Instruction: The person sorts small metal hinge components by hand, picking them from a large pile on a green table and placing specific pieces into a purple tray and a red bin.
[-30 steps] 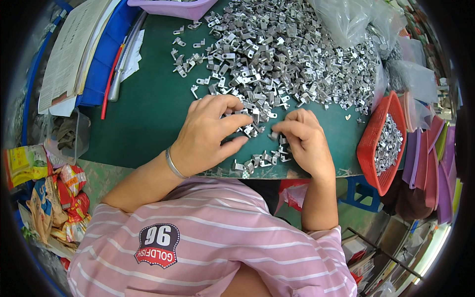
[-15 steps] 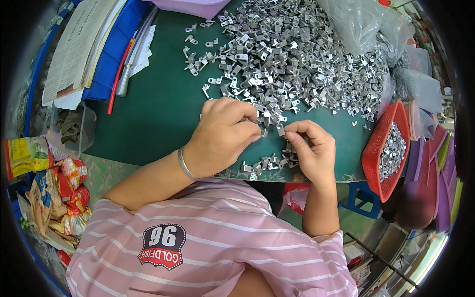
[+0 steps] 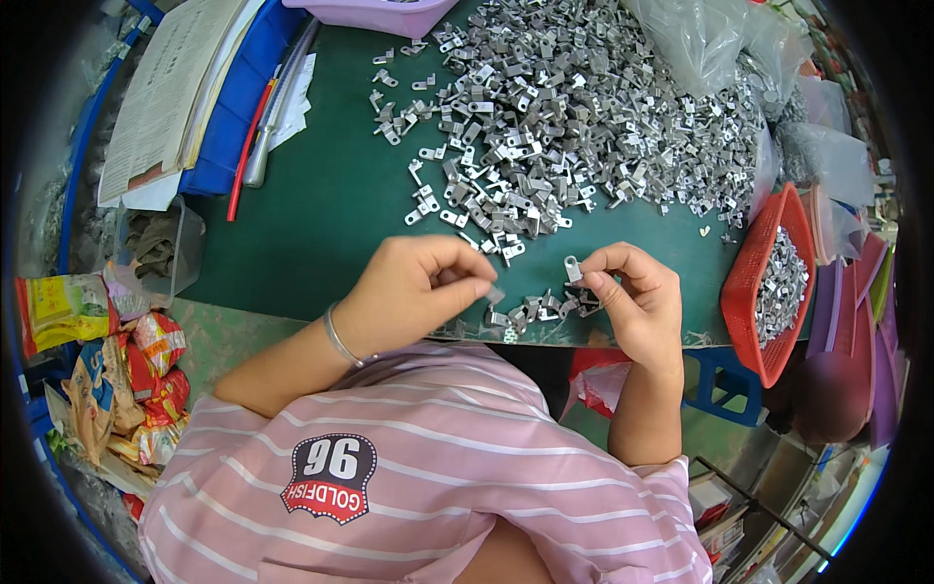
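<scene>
Between the thumb and forefinger of my right hand [image 3: 637,307] is a small silver metal bracket [image 3: 572,267] with a round hole, held up above the table. My left hand [image 3: 413,287], with a bangle at its wrist, is closed in a pinch on a small metal bracket [image 3: 495,294] that is blurred by motion. Below and between the hands, a small cluster of brackets [image 3: 533,310] lies by the table's near edge. Beyond them spreads a large heap of loose brackets [image 3: 593,117], its nearest pieces just past my fingers.
A red basket [image 3: 736,287] of small metal parts stands at the right edge of the green table [image 3: 302,209]. At the left are a blue tray [image 3: 229,112] with papers, a red stick [image 3: 236,190] and a clear tub [image 3: 190,248]. Plastic bags [image 3: 700,54] lie at the far right.
My left hand has drawn back from the heap toward me, with a bracket in its fingertips. My right hand still pinches its bracket, now turned with the hole showing.
</scene>
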{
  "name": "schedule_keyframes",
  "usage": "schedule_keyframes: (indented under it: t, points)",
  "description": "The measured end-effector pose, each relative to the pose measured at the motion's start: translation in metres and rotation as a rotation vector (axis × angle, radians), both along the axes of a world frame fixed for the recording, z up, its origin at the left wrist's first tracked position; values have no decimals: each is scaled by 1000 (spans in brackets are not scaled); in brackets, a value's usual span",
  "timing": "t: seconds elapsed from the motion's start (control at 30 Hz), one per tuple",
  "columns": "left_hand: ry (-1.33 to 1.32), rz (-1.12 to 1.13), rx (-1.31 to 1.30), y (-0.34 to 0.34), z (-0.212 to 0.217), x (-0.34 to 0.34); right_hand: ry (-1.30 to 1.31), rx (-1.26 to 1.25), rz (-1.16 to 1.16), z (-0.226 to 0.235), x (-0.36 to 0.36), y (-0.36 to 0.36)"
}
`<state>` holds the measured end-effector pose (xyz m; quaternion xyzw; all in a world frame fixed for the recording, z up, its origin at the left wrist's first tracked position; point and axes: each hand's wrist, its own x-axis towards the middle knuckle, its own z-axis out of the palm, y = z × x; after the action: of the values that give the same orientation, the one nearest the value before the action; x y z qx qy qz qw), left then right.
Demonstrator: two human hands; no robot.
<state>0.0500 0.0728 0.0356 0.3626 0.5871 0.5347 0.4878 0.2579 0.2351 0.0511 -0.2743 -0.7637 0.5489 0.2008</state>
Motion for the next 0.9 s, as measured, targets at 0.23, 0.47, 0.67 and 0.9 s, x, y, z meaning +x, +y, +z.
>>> schedule_keyframes:
  t: [0.23,0.47,0.67,0.9]
  points:
    - [317,46,325,2,14,20,84,207,103,7,-30,-33]
    - [-40,365,223,32,27,-47,78,644,1,-7,-56,-33]
    - [-216,763,476,119,57,-133,21,737,14,-12,-53,-31]
    - [162,629,320,102,51,-126,20,-235,-178,-1,-33,-18]
